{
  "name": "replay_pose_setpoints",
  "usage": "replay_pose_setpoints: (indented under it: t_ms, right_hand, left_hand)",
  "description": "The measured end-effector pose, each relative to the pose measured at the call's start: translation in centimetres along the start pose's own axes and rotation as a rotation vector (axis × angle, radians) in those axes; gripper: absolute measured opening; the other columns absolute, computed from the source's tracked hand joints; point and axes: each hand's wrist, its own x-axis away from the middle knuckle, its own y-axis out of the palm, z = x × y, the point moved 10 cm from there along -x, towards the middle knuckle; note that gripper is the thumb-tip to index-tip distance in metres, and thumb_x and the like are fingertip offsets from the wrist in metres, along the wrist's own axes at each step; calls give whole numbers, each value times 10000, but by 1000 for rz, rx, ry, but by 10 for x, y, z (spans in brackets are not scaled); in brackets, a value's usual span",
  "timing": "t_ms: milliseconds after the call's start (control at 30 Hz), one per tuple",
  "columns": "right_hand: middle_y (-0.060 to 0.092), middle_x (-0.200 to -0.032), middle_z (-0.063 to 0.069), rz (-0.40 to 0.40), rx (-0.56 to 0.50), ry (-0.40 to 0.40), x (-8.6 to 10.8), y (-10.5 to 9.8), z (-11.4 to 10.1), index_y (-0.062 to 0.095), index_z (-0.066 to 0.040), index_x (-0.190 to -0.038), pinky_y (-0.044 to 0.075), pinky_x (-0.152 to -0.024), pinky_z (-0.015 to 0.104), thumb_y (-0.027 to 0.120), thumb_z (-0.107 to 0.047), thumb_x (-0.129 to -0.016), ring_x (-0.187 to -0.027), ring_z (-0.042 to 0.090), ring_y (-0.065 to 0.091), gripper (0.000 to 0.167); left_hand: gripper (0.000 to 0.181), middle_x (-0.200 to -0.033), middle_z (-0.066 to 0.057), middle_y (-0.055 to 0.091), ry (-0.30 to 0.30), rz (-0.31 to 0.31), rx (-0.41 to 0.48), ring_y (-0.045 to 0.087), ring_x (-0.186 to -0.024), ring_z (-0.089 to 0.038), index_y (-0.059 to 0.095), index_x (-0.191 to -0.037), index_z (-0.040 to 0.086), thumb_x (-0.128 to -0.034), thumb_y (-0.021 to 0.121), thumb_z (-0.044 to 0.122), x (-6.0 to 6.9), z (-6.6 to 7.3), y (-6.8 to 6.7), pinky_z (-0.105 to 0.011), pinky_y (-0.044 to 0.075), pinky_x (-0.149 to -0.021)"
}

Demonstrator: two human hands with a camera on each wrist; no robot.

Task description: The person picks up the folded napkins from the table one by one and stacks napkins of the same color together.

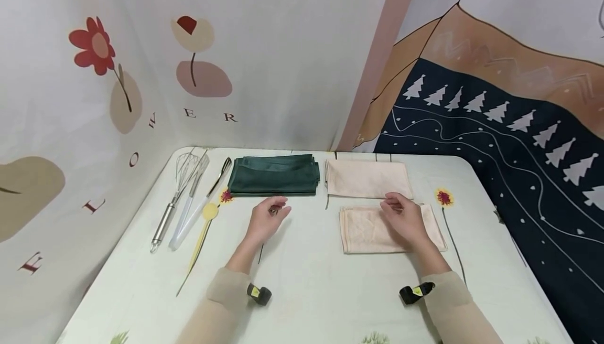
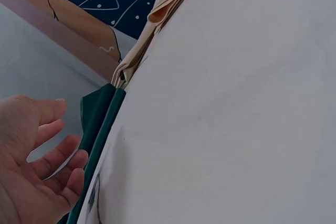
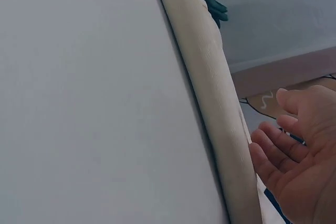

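The near peach cloth (image 1: 360, 229) lies folded on the table (image 1: 321, 291), long axis left to right, like the far peach cloth (image 1: 363, 179) just behind and the green cloth (image 1: 274, 176) beside that. The right hand (image 1: 407, 219) hovers over the near one, the left hand (image 1: 265, 222) before the green; both have loosely bent fingers, holding nothing.

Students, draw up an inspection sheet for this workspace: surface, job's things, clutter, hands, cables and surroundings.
Surface: white table cover, printed with flowers.
Job's things: green cloth, folded, beside the back pink cloth; front pink cloth, folded, nearer the person.
Clutter: whisk and other utensils at the left.
Hands: left hand empty, near the green cloth; right hand empty, over the front pink cloth, contact unclear.
Cables: nothing seen.
Surroundings: flower backdrop; tree-and-mountain backdrop at right.
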Motion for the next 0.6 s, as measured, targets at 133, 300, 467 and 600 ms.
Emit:
replay_pose_setpoints:
  t_ms: [133,300,467,600]
  right_hand:
    - [705,-1049,185,9,30,1,6,-11,3,654,53,-1225,482,-799,88,679,-165,-980,-932,197,640,328]
    - [706,-1051,177,17,67,-1,13,-24,6,653,44,-1231,460,-800,71,680,-150,-981,-935,185,642,318]
    - [710,-1013,180,85,99,-12,21,-42,11,671,46,-1206,443,-762,49,707,-126,-960,-863,15,604,303]
    - [715,-972,185,173,107,-7,28,-57,14,692,50,-1154,440,-719,44,721,-116,-948,-800,-92,553,267]
  left_hand:
    - [282,-1074,-58,693,-26,-4,17,638,-989,-208,722,-1190,59,-940,741,189,2,-3,7,-384,553,-882]
    - [281,-1067,-51,687,-37,-25,27,636,-982,-201,720,-1187,68,-944,740,207,5,-2,17,-375,553,-877]
    - [294,-1074,-48,692,-4,-39,37,654,-991,-204,717,-1193,60,-944,740,214,7,2,23,-373,559,-892]
    - [299,-1079,-51,693,7,-54,53,656,-990,-208,713,-1201,48,-949,734,208,7,5,28,-376,558,-895]
